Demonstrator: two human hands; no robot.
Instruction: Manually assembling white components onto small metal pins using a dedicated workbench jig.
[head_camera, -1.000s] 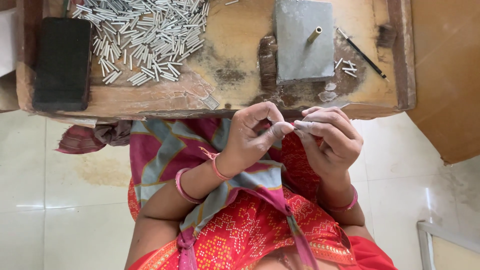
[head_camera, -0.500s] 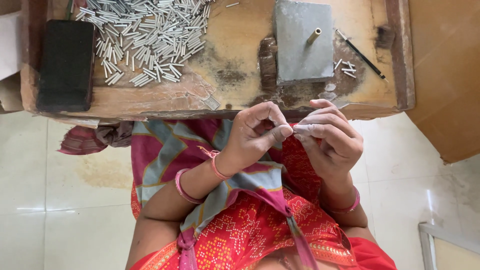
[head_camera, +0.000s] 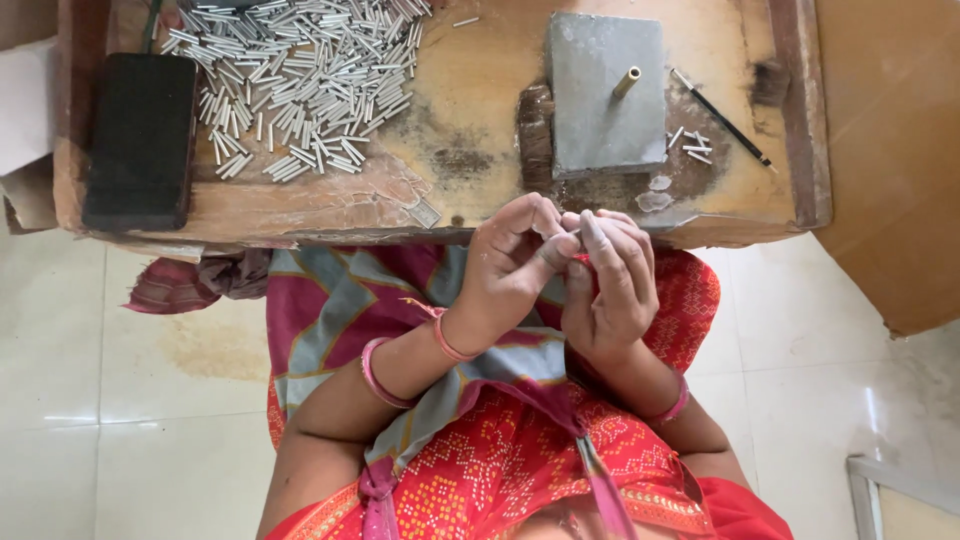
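Between both hands, just below the counter (head_camera: 460, 215) edge: left hand (head_camera: 515, 265) and right hand (head_camera: 605, 285) fingertips pinch one small, mostly hidden piece; axis indiscernible. Tube pile (head_camera: 300, 85) lies beyond the left hand.

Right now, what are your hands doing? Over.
Left hand and right hand together, fingertips pinching something small, hidden. Over lap, just off wooden board. Pile of small metal tubes untouched. Nothing in the way.
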